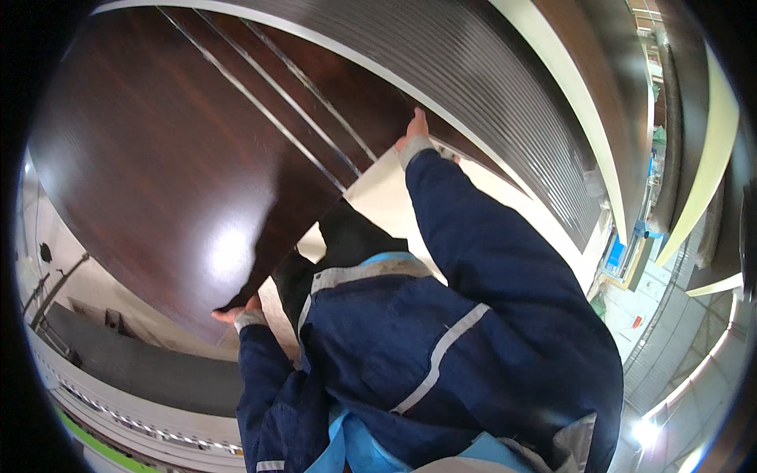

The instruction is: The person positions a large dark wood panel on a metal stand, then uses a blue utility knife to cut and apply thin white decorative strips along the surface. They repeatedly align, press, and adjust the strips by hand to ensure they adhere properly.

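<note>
A large glossy dark brown panel (150,165) spreads across the upper left, with three shiny metallic strips (272,114) running over it. At its near left corner my left hand (239,311) is closed round the edge, the fingers partly hidden. Farther along, my right hand (415,134) grips the same panel near its right end, thumb on top and most fingers out of sight below. The panel's near edge lies in front of my body, by my dark trousers (355,235). Both of my arms are in navy sleeves with pale cuffs.
Beyond my right hand lies a dark ribbed panel (489,87) with a pale edge. More curved-looking panels (603,102) stand at the right, near a blue object (617,252). A long dark grey padded surface (150,370) and a white machine edge (142,426) run along the lower left.
</note>
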Available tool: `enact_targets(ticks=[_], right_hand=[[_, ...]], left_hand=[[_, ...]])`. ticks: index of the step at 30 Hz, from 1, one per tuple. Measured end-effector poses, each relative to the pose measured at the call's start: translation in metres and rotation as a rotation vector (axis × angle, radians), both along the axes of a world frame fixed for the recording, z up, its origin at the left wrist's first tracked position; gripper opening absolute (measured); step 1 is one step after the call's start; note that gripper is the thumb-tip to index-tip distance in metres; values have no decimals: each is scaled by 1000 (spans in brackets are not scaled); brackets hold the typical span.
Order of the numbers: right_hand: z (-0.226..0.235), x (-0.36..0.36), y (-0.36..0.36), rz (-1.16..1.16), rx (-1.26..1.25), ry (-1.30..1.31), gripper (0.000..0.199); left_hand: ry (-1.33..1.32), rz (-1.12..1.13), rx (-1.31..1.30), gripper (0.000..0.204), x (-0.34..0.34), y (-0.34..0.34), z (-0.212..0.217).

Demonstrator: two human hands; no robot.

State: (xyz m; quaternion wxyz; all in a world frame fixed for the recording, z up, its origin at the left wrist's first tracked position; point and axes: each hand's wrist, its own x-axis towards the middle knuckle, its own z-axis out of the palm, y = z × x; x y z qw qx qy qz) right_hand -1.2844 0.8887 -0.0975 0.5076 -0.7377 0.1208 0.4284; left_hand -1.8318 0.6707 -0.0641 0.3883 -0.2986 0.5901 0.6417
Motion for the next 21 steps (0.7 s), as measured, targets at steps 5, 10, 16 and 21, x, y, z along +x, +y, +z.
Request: enact_targets(ticks=[5, 10, 16, 21], right_hand=[[-6, 76, -38, -16, 132, -57, 66], [-8, 145, -107, -111, 343, 207, 51], [43, 153, -137, -55, 392, 190, 51], [64, 169, -169, 2, 273, -27, 57]], left_hand=[[-18, 99, -46, 89, 90, -49, 11], [14, 8, -15, 87, 174, -109, 27], [62, 120, -97, 82, 213, -134, 68], [62, 37, -164, 85, 238, -158, 98]])
